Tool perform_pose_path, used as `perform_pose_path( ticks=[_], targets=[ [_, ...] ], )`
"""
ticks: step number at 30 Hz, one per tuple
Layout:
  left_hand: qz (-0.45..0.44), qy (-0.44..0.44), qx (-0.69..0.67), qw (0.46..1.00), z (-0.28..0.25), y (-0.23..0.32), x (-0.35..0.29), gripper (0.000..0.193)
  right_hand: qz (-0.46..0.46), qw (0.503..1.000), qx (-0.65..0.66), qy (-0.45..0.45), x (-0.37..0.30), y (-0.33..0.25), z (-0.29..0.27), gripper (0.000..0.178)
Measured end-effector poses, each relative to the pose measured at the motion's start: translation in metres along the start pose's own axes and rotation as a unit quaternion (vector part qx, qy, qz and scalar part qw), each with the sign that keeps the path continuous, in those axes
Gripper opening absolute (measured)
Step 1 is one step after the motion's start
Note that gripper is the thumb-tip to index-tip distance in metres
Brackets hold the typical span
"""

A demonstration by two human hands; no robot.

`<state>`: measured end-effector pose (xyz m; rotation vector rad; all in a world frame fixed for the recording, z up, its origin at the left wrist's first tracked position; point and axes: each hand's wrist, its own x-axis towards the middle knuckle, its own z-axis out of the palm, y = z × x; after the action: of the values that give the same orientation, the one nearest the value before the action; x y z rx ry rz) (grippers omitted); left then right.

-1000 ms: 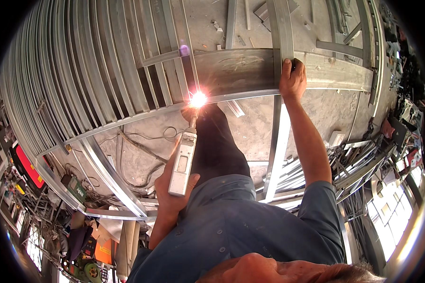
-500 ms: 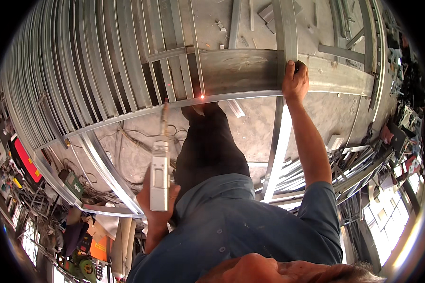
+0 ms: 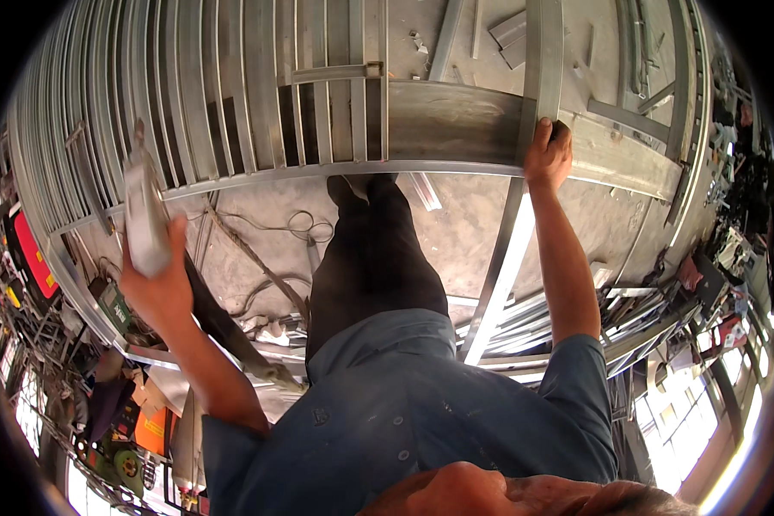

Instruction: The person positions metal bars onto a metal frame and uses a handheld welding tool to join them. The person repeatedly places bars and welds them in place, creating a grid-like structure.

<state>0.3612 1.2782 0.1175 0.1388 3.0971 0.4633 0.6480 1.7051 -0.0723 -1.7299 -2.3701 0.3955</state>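
Note:
My left hand is closed around a pale grey handheld welding gun with a narrow nozzle, slightly blurred. Its tip points away from me, over the left part of a metal frame's curved front rail. A thick dark hose runs below that hand. On the right, my right hand grips the near end of a wide upright metal bar, where it meets the frame. Many thin metal slats stand side by side behind the rail. A short square tube lies across several of them.
A broad flat metal beam spans behind the rail. Loose cables lie on the concrete floor. Stacked metal lengths are at the lower right. A red case and an orange box sit at the left.
My left hand has swung left and forward with the welding gun, away from my legs. The bright glowing spot on the rail is gone. My right hand stays on the bar.

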Motion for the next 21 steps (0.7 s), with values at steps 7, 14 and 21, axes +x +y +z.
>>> perform_pose_path(
  ticks=[7,14,21],
  targets=[
    [0.049,-0.006,0.135,0.990,0.063,0.012,0.075,0.075,0.007,1.000,-0.010,-0.013,0.000,0.001,0.000,0.056],
    [0.015,-0.050,0.180,0.982,0.116,0.009,0.070,0.069,0.010,1.000,-0.020,-0.014,0.001,0.000,0.001,0.054],
    [0.020,-0.059,0.133,0.989,0.132,0.005,0.063,0.071,0.009,1.000,-0.016,-0.013,0.001,-0.003,-0.001,0.052]
  ],
)
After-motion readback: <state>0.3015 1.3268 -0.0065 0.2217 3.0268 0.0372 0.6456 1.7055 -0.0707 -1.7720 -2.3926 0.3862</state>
